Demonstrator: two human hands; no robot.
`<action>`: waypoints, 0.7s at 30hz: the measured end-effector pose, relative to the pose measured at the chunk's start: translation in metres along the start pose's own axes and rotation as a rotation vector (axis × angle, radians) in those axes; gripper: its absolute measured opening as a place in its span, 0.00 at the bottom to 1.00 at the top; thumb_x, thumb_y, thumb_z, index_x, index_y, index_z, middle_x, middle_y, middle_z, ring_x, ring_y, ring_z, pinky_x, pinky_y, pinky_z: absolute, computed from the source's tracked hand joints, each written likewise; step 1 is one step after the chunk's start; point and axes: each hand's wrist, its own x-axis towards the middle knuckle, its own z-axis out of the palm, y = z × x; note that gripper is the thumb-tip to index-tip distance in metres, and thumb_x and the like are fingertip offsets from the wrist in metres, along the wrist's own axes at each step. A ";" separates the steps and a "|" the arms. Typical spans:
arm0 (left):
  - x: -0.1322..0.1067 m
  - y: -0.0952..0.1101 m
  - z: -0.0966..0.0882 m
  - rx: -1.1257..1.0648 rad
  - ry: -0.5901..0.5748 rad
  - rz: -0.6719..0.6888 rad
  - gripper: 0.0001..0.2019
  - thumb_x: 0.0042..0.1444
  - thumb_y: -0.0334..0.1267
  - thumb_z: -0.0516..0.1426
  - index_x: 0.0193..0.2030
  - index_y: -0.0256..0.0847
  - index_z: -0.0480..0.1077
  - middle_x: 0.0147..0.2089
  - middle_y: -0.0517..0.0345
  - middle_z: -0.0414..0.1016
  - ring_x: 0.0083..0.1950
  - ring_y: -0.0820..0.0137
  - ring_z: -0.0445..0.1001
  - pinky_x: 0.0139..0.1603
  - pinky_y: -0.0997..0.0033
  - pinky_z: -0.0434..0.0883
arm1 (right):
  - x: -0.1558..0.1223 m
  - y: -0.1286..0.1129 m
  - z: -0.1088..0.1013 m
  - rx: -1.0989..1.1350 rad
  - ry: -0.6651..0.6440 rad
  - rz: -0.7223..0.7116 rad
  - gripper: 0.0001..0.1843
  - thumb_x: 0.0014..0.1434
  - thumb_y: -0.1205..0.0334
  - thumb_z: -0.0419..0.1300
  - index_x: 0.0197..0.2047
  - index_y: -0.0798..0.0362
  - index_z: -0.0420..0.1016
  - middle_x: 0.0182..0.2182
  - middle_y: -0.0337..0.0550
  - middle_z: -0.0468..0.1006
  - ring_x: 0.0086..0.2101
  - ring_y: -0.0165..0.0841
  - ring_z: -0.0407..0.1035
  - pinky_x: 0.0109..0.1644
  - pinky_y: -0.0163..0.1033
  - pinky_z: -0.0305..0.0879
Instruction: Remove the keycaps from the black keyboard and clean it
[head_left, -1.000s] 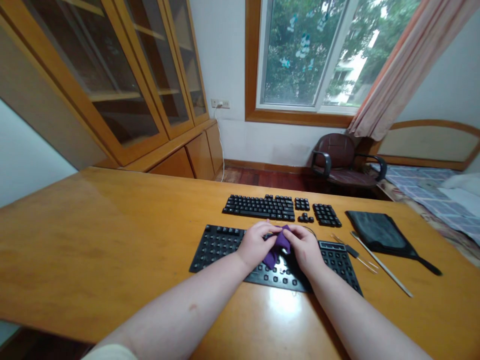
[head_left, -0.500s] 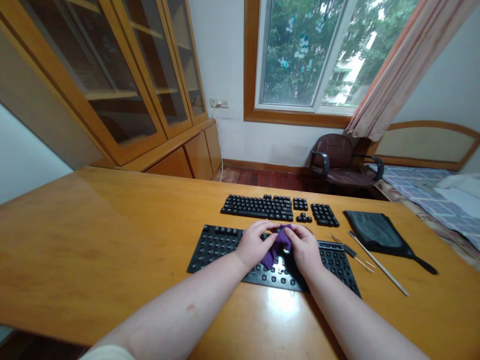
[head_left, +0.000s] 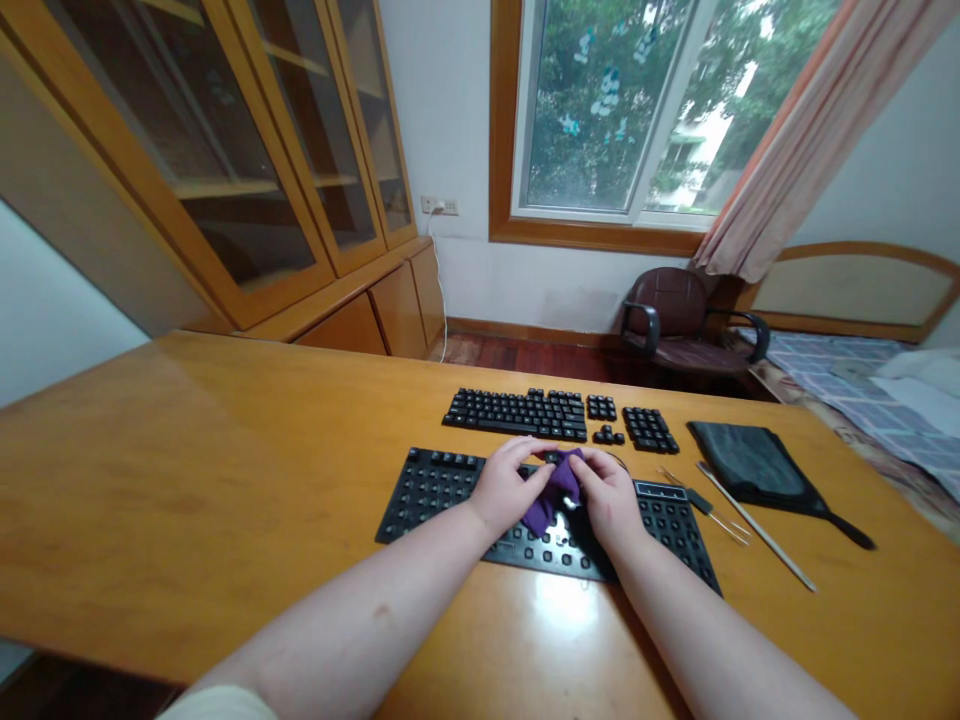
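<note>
My left hand (head_left: 510,485) and my right hand (head_left: 611,492) meet over the middle of a black keyboard base (head_left: 435,490) with bare switch sockets. Both are closed on a purple cloth (head_left: 551,495) bunched between them. A small dark piece, perhaps a keycap, shows at the cloth's top between my fingertips. Rows of black keycaps (head_left: 517,412) lie laid out in keyboard order just beyond the base.
A black pouch (head_left: 750,462) lies on the wooden table (head_left: 187,480) at the right, with a thin metal rod (head_left: 757,525) and a wire puller (head_left: 709,508) beside it. A brown armchair (head_left: 679,325), a bed, a window and glass-fronted cabinets stand beyond the table.
The hands shifted very slightly on the cloth, working it between the fingers. The view moved a little; nothing else on the table moved.
</note>
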 end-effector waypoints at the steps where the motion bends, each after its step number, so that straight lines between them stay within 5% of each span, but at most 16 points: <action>1: 0.000 0.001 -0.002 0.002 0.009 0.001 0.12 0.51 0.28 0.57 0.42 0.41 0.73 0.42 0.56 0.76 0.47 0.68 0.72 0.52 0.65 0.69 | 0.000 0.000 0.000 -0.001 -0.002 0.002 0.14 0.48 0.51 0.65 0.31 0.53 0.77 0.27 0.41 0.78 0.29 0.34 0.70 0.37 0.38 0.66; 8: 0.001 0.007 -0.016 -0.057 0.021 -0.011 0.12 0.53 0.27 0.55 0.42 0.42 0.73 0.42 0.56 0.74 0.44 0.70 0.72 0.49 0.67 0.69 | -0.002 -0.005 0.000 -0.039 -0.003 -0.005 0.13 0.50 0.51 0.64 0.32 0.53 0.76 0.29 0.44 0.79 0.31 0.36 0.72 0.40 0.40 0.67; 13: 0.011 -0.006 -0.018 -0.254 0.118 -0.256 0.08 0.53 0.31 0.55 0.40 0.38 0.72 0.38 0.55 0.74 0.40 0.69 0.73 0.43 0.68 0.71 | -0.002 -0.005 0.001 -0.007 -0.033 0.001 0.12 0.52 0.53 0.62 0.33 0.54 0.76 0.30 0.44 0.80 0.34 0.37 0.73 0.43 0.42 0.67; 16: 0.016 -0.016 -0.022 -0.302 0.127 -0.356 0.08 0.52 0.35 0.56 0.39 0.36 0.71 0.34 0.55 0.75 0.36 0.69 0.74 0.40 0.68 0.72 | -0.003 -0.003 -0.001 -0.002 -0.074 0.022 0.11 0.50 0.54 0.63 0.29 0.54 0.74 0.24 0.41 0.77 0.27 0.33 0.70 0.33 0.37 0.66; 21: 0.021 -0.018 -0.038 -0.010 0.019 -0.211 0.11 0.54 0.34 0.54 0.43 0.39 0.72 0.43 0.54 0.76 0.44 0.67 0.74 0.49 0.64 0.69 | -0.006 -0.001 -0.004 -0.083 -0.257 0.042 0.13 0.45 0.54 0.65 0.20 0.53 0.69 0.16 0.35 0.68 0.19 0.29 0.60 0.23 0.33 0.56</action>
